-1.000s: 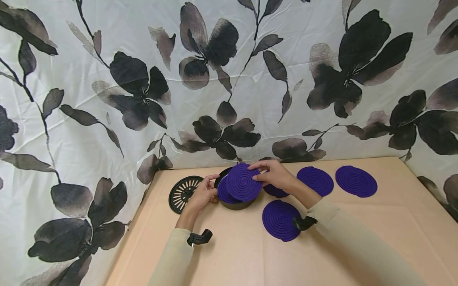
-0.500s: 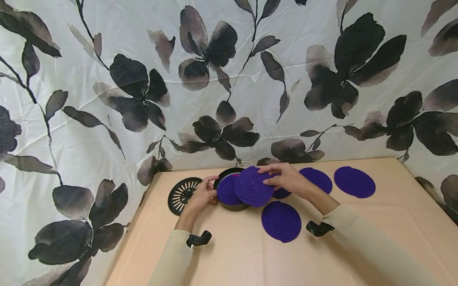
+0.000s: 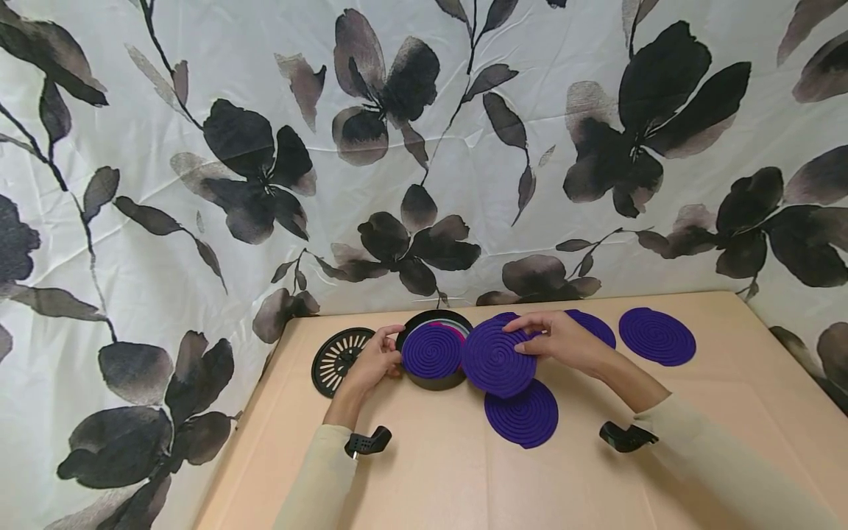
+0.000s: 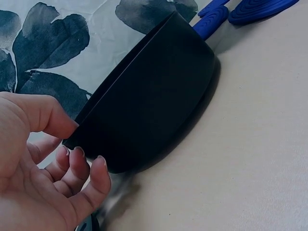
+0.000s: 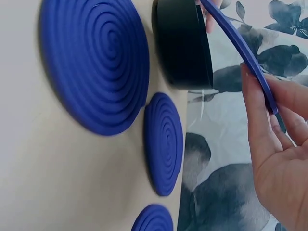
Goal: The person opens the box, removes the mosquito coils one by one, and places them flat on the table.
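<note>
My right hand pinches the edge of a purple spiral coaster between thumb and fingers; the right wrist view has this coaster edge-on, held above the table. At the rim of a round black holder, my left hand grips with its thumb and fingertips. Inside the holder lies another purple coaster, with pink and pale edges showing behind it. Just below the held coaster in the head view, a further purple coaster lies flat on the table.
A black slotted disc lies left of the holder, partly behind the left hand. Two more purple coasters are at the right: one coaster partly behind the right hand, the other coaster farther right. Behind the table hangs a floral cloth.
My right hand has drawn the pinched coaster from over the holder to the right and slightly down, uncovering the coaster and pink edge inside. The left hand has stayed at the holder's rim.
</note>
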`<state>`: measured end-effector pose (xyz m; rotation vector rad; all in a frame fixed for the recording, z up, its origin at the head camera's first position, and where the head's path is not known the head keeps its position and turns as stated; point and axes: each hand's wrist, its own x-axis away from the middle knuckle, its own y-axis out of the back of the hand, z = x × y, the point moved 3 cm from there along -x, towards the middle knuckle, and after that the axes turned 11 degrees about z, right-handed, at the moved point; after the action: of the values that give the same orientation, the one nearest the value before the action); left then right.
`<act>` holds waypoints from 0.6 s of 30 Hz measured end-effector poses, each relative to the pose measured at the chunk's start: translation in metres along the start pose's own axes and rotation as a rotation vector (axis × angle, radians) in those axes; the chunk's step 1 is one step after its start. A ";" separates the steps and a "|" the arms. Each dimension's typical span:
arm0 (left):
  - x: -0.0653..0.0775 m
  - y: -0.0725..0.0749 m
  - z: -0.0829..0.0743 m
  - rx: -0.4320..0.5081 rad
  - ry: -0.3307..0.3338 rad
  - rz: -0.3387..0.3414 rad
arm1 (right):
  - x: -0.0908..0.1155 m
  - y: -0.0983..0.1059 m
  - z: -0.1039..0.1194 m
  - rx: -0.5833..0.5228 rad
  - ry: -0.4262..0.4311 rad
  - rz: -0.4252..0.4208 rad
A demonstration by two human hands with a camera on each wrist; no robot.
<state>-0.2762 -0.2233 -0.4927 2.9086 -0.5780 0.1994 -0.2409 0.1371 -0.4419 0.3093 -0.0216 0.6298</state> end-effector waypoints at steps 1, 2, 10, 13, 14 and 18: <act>0.000 0.000 0.000 0.003 -0.001 0.005 | 0.003 0.002 -0.002 0.005 -0.008 -0.003; -0.001 0.000 0.000 0.004 -0.002 0.010 | 0.006 0.003 -0.003 0.021 -0.014 -0.007; -0.003 -0.001 0.000 0.010 -0.008 0.020 | 0.027 0.017 -0.014 0.020 -0.019 0.021; -0.003 -0.002 0.000 0.015 -0.004 0.011 | 0.032 0.022 -0.017 0.029 -0.019 0.021; -0.004 -0.002 -0.001 0.015 -0.003 0.009 | 0.034 0.023 -0.019 0.038 -0.018 0.020; -0.005 -0.003 -0.001 0.013 0.002 0.006 | 0.041 0.027 -0.024 0.044 -0.011 0.020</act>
<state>-0.2795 -0.2187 -0.4924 2.9196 -0.5869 0.2077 -0.2256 0.1887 -0.4525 0.3559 -0.0213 0.6490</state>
